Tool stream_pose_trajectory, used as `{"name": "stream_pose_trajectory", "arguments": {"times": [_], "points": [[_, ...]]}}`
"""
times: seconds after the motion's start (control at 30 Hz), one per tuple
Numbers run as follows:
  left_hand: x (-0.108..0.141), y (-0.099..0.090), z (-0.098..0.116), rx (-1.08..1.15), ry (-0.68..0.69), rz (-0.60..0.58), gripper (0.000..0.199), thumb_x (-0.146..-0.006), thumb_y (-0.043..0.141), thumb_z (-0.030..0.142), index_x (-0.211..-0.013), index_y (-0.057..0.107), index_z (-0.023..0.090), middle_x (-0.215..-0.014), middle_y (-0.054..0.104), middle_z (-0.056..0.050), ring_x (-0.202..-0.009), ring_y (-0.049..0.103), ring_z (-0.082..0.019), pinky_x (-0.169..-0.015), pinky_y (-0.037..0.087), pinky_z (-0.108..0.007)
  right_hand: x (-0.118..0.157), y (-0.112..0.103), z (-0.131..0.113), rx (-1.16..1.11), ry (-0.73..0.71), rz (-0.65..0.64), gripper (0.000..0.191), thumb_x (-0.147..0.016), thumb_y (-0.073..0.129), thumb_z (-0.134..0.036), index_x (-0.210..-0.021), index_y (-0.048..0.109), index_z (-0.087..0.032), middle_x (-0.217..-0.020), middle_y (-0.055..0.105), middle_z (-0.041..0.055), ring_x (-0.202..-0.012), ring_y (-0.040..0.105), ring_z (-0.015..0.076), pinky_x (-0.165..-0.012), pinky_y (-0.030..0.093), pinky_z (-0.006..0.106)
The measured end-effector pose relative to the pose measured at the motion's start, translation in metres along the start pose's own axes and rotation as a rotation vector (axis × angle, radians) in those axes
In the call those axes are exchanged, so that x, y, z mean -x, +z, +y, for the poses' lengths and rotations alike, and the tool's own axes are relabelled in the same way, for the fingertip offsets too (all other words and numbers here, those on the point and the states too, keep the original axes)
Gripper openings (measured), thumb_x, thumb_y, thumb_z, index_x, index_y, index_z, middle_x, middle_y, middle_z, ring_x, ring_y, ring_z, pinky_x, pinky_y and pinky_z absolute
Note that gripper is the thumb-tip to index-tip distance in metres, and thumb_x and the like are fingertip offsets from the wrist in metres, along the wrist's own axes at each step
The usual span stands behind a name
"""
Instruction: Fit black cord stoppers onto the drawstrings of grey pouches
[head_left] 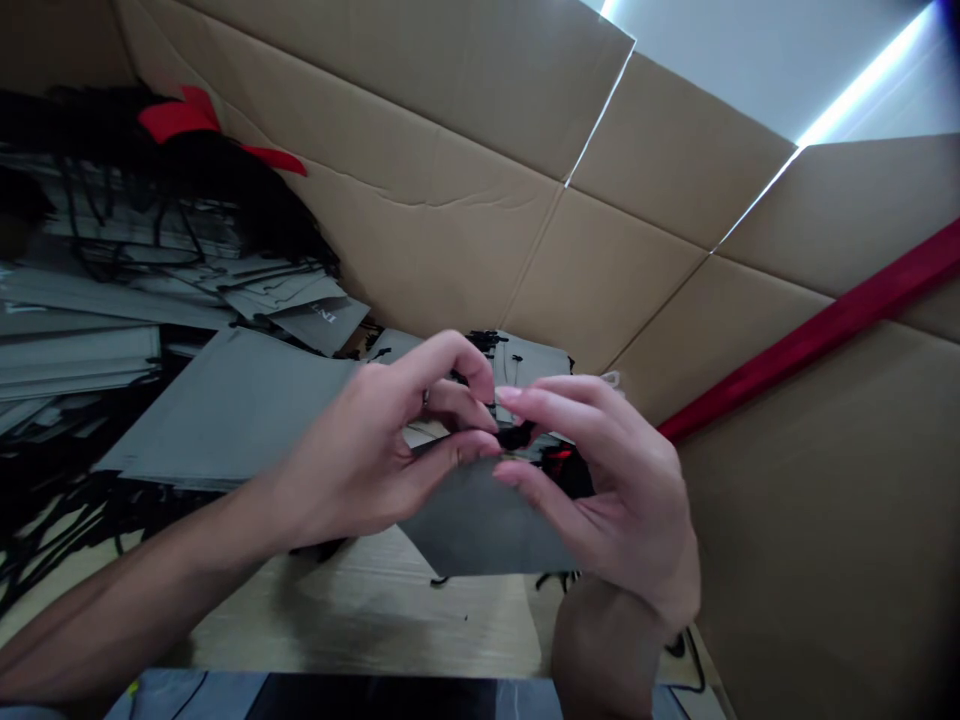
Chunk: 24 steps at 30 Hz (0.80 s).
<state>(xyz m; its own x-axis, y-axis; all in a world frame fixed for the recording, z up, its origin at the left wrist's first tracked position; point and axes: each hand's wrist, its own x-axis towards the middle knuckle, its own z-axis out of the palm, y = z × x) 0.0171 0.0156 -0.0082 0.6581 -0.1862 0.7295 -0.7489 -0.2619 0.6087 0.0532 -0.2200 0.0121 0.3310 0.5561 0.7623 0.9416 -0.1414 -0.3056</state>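
Grey and thin, one flat piece (487, 520) is sitting just below the left hand (367, 455), which is pinching one black cord (514, 437); whether the right hand (630, 490) is gripping cannot be told. Cord-handling seems under way, the next move calling for a steady pinch. Stacked grey sheets (232, 410) are lying leftward, overlapping beyond counting.

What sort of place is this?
Probably a workshop or packing bench: piles of flat grey pieces and bunches of black cord on a table, beside cardboard walls.

Creased cardboard walls (450, 150); bright light (874, 78) upper right.
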Motion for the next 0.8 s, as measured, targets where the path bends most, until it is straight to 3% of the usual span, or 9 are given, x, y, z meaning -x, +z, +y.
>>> {"name": "stream_pose_trajectory", "arguments": {"times": [0.1, 0.2, 0.33, 0.4, 0.57, 0.7, 0.8], "points": [[0.000, -0.001, -0.001, 0.107, -0.026, -0.060, 0.035, -0.097, 0.075, 0.010, -0.111, 0.049, 0.029, -0.087, 0.087, 0.004, -0.071, 0.084, -0.016, -0.045, 0.054, -0.017, -0.002, -0.005, 0.005, -0.019, -0.004, -0.113, 0.027, -0.102, 0.091, -0.019, -0.129, 0.084, -0.022, -0.117, 0.081, 0.0070, -0.100, 0.081, 0.0184, -0.087, 0.071, 0.029], [-0.001, -0.002, 0.000, 0.120, -0.064, -0.103, 0.033, -0.098, 0.073, 0.009, -0.112, 0.051, 0.028, -0.087, 0.087, 0.003, -0.071, 0.083, -0.016, -0.048, 0.056, -0.019, -0.005, -0.004, 0.007, -0.066, 0.016, -0.111, 0.013, -0.103, 0.089, -0.016, -0.114, 0.084, -0.022, -0.107, 0.082, 0.0044, -0.092, 0.080, 0.0166, -0.083, 0.070, 0.028], [-0.001, -0.004, 0.002, 0.123, -0.077, -0.125, 0.031, -0.100, 0.076, 0.010, -0.114, 0.054, 0.027, -0.086, 0.086, 0.003, -0.074, 0.083, -0.015, -0.054, 0.058, -0.018, -0.005, -0.002, 0.009, -0.167, 0.052, -0.091, 0.012, -0.099, 0.088, -0.011, -0.106, 0.083, -0.019, -0.101, 0.084, 0.0046, -0.087, 0.081, 0.0166, -0.078, 0.067, 0.028], [-0.001, -0.006, 0.005, 0.161, -0.094, -0.164, 0.031, -0.100, 0.076, 0.009, -0.113, 0.054, 0.027, -0.086, 0.084, 0.004, -0.074, 0.081, -0.013, -0.059, 0.059, -0.018, -0.003, -0.001, 0.011, -0.248, 0.056, -0.074, 0.014, -0.097, 0.090, -0.009, -0.105, 0.083, -0.018, -0.098, 0.083, 0.0043, -0.084, 0.080, 0.0164, -0.075, 0.066, 0.027], [0.001, -0.015, 0.012, 0.373, -0.292, -0.296, 0.026, -0.105, 0.078, 0.023, -0.109, 0.053, 0.027, -0.085, 0.081, 0.006, -0.075, 0.075, -0.010, -0.069, 0.059, -0.019, 0.002, 0.001, 0.017, -0.414, 0.069, -0.008, 0.031, -0.087, 0.100, -0.005, -0.109, 0.087, -0.023, -0.097, 0.085, 0.0023, -0.088, 0.079, 0.0184, -0.081, 0.067, 0.030], [-0.001, -0.019, 0.013, 0.290, -0.248, -0.215, 0.023, -0.103, 0.080, 0.020, -0.113, 0.061, 0.026, -0.087, 0.081, 0.007, -0.076, 0.074, -0.009, -0.070, 0.057, -0.015, 0.006, 0.000, 0.014, -0.477, 0.166, 0.030, 0.049, -0.084, 0.103, -0.005, -0.126, 0.087, -0.027, -0.109, 0.087, 0.0026, -0.089, 0.081, 0.0176, -0.080, 0.069, 0.028], [-0.003, -0.020, 0.012, 0.200, -0.192, -0.189, 0.016, -0.106, 0.077, 0.021, -0.113, 0.063, 0.025, -0.086, 0.081, 0.008, -0.076, 0.075, -0.008, -0.070, 0.058, -0.014, 0.007, -0.003, 0.009, -0.495, 0.257, 0.058, 0.049, -0.088, 0.099, -0.005, -0.130, 0.086, -0.027, -0.110, 0.086, 0.0019, -0.088, 0.081, 0.0150, -0.079, 0.070, 0.023]]}}
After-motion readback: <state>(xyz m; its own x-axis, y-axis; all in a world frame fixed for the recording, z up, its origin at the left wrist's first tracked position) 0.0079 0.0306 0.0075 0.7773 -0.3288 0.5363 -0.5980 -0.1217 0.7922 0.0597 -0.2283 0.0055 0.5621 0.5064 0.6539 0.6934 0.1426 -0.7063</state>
